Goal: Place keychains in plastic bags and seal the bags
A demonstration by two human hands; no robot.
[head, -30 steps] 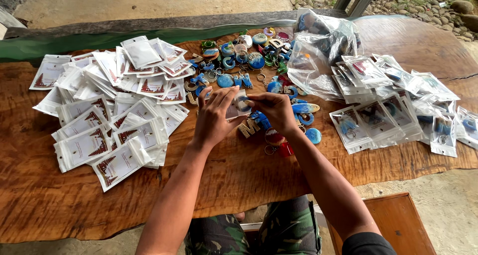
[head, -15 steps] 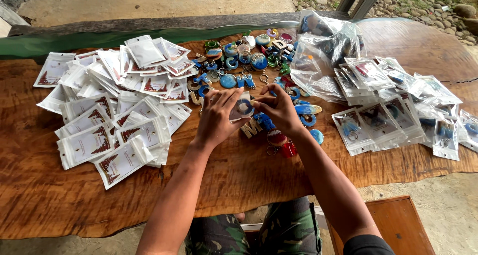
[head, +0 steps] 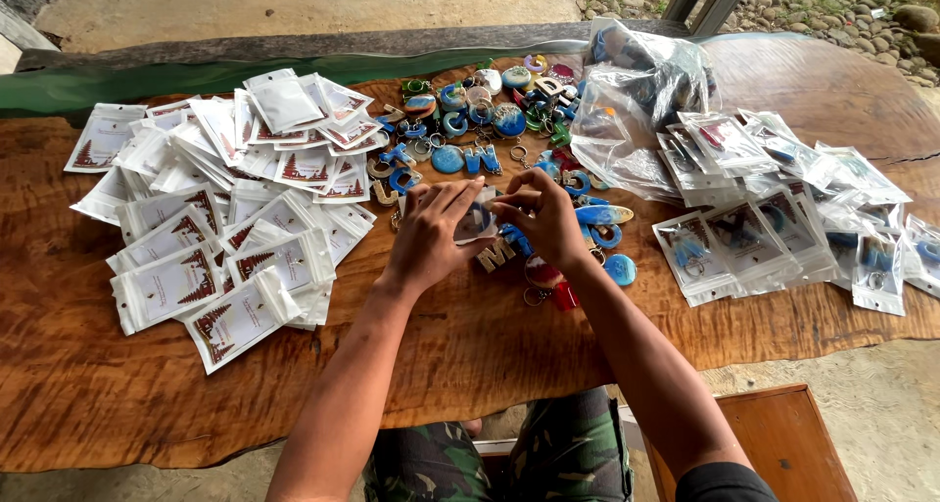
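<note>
Now, hands: both meet over the middle of the worktop [head: 470, 365], fingertips pinched together on one small clear pouch [head: 477, 225].
Left hand [head: 431, 238]: fingers lie flat along the pouch's left edge, thumb tucked under it; clamped on the pouch.
Right hand [head: 543, 218]: thumb and forefinger nip the pouch's upper right edge; also clamped on it.
Clear pouch: held just above the wood, between the two hands, at the near edge of the loose keychains; something bluish shows through it, too small to tell what.
Loose keychains [head: 470, 130]: a scatter of blue, green and pale round and letter-shaped pieces with metal rings, spread from the far middle of the worktop down to the hands.
Wooden letter piece [head: 495, 254]: lies on the wood just near the hands, touching the scatter.
Red piece [head: 563, 294]: lies beside the right wrist, on the near side of the scatter.
Empty white pouches [head: 215, 218]: a loose overlapping heap on the left, each with a dark red tree print; well apart from the right-hand stack.
Filled clear pouches [head: 774, 218]: overlapping rows on the right, dark and blue items inside.
Large clear plastic bag [head: 636, 91]: crumpled, on the far right, touching the filled pouches and the keychains.
Green cloth [head: 196, 76]: a strip along the far edge of the worktop.
Wooden stool [head: 783, 433]: at the near right, below the worktop's edge.
</note>
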